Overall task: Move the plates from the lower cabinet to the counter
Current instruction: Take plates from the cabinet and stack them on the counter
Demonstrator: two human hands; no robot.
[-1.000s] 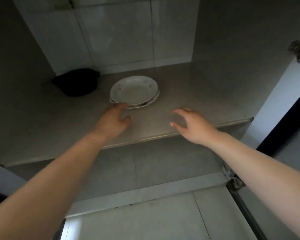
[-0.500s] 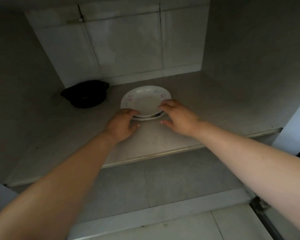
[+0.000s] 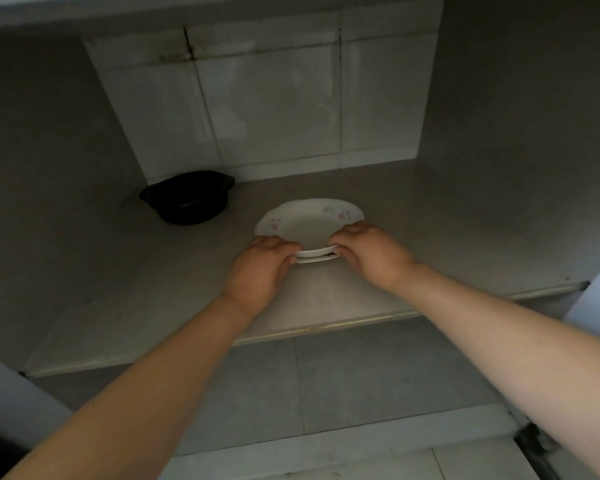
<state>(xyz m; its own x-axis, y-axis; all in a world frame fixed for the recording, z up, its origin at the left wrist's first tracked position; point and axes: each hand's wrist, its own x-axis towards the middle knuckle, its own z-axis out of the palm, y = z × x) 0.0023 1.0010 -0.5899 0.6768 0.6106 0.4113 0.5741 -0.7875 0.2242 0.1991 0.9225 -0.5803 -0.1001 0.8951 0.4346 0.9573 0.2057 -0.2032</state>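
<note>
No lettering is legible; the plates (image 3: 309, 225) seem to bear only flowers.

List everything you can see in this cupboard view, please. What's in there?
plates: two, stacked, white with small pink flowers, middle of the shelf
pot: one, black, back left of the shelf, apart from the plates
shelf: one, grey, spans the cabinet
back wall: one, pale tiles, behind the shelf
lower floor: one, grey tiles, below the shelf's front edge
left hand: one, grips the near left rim of the plates
right hand: one, grips the near right rim of the plates
</note>
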